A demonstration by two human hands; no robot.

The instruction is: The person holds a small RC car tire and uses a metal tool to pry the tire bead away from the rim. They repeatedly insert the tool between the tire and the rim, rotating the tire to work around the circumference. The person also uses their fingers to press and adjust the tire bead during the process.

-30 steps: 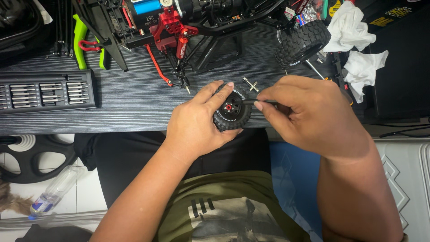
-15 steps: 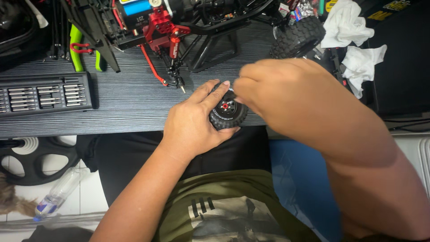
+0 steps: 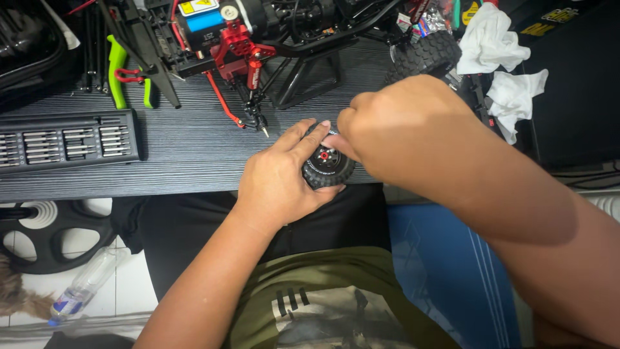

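A small black knobbly model-car wheel [image 3: 330, 169] with a red hub sits at the near edge of the dark grey desk [image 3: 194, 161]. My left hand [image 3: 281, 178] grips it from the left, fingers curled over its top. My right hand [image 3: 400, 126] is bunched over the wheel's upper right, fingertips pressed at the hub; whatever it pinches is hidden under the fingers. Behind the hands stands a stripped model-car chassis [image 3: 258, 32] with red metal parts and a blue unit.
A tray of screwdriver bits [image 3: 64, 142] lies at the left. Green-handled pliers [image 3: 119, 71] rest behind it. Another knobbly tyre [image 3: 426, 55] and crumpled white tissues [image 3: 497, 52] sit at the back right. A plastic bottle [image 3: 84, 284] lies on the floor tiles.
My right hand has moved left and up over the wheel, now covering its right side. The small cross wrench seen on the desk a second ago is no longer visible. My left hand stays put.
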